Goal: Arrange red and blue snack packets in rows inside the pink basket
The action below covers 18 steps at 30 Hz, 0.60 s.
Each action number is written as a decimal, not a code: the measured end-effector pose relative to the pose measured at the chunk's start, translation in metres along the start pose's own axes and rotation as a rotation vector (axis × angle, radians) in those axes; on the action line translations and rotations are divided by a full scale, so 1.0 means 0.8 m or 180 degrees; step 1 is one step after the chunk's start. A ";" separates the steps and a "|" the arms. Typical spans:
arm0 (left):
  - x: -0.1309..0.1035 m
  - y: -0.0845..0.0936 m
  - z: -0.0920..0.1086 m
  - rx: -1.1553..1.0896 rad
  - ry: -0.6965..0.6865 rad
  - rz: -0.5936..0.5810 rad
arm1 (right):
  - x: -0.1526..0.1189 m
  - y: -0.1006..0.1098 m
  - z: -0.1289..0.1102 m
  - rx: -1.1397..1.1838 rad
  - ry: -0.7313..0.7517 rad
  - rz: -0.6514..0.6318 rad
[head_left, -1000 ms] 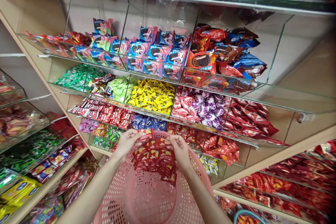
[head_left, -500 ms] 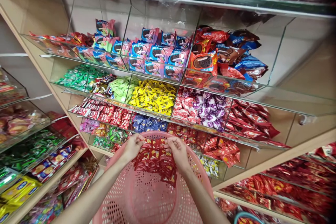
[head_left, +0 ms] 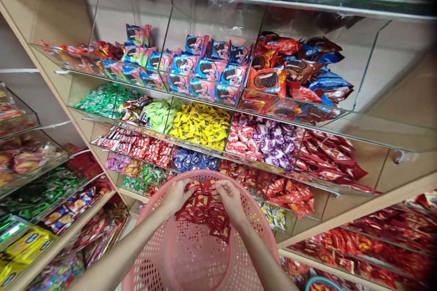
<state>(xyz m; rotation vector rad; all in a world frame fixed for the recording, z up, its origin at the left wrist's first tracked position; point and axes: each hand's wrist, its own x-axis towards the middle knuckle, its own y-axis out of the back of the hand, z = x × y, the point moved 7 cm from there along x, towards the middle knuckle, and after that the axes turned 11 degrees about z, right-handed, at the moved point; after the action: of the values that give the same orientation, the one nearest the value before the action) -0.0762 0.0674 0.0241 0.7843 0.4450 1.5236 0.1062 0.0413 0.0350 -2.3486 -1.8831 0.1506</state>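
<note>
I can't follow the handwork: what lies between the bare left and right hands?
In the head view, glossy red packets with yellowish prints lie between the left hand and right hand, seen against the pink perforated plastic basket.

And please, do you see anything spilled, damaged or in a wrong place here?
Nothing clearly stands out as odd. The red packets are bunched at the far side inside the pink basket, by the left hand and right hand. I see no spill; small tears could not be made out.
</note>
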 end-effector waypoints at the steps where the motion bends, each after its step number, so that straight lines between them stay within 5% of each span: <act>1: -0.003 0.001 0.004 0.0337 -0.0160 -0.0061 | 0.000 0.000 0.001 -0.0005 -0.0006 -0.0008; 7: -0.011 0.007 0.015 0.1776 -0.0307 -0.0312 | -0.001 -0.002 0.002 -0.0041 0.0015 -0.0064; 18: -0.029 0.015 0.008 0.2045 -0.0108 -0.0695 | 0.000 -0.002 0.007 -0.0087 0.0053 -0.0093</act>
<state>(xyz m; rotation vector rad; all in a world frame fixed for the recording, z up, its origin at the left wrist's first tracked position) -0.0809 0.0425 0.0318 1.2076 0.9875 1.1608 0.1038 0.0418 0.0301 -2.3312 -1.9228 0.1027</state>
